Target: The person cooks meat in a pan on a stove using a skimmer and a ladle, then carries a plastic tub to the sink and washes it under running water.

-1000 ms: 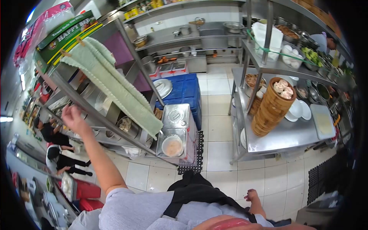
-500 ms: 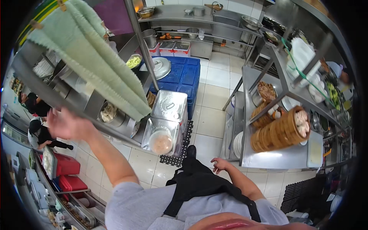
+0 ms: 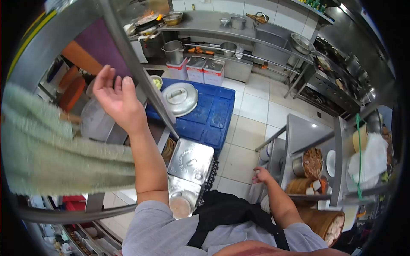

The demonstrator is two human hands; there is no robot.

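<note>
My left hand (image 3: 117,98) is raised at the upper left beside a steel shelf post (image 3: 124,47). Its palm shows, the fingers bend loosely, and nothing is in it. Left of my forearm hangs a pale green towel (image 3: 64,162), blurred by motion. Low at my side, my right hand (image 3: 261,176) is empty, its fingers loosely parted, near the edge of the steel table (image 3: 299,132). Between my arms stand square metal tins (image 3: 191,160). A round container with pale contents (image 3: 180,208) is on the nearer tin.
Ahead is a blue chest (image 3: 211,113) with a round metal lid (image 3: 179,99) on it. On the right are bamboo steamers (image 3: 314,219), a pot of brown food (image 3: 312,164) and a white plastic bag (image 3: 369,158). A wok with flame (image 3: 148,19) is at the back left.
The view has turned and moved forward. My left hand has gone from the far left to beside the post. The towel now lies left of my forearm; the steamers are lower in view.
</note>
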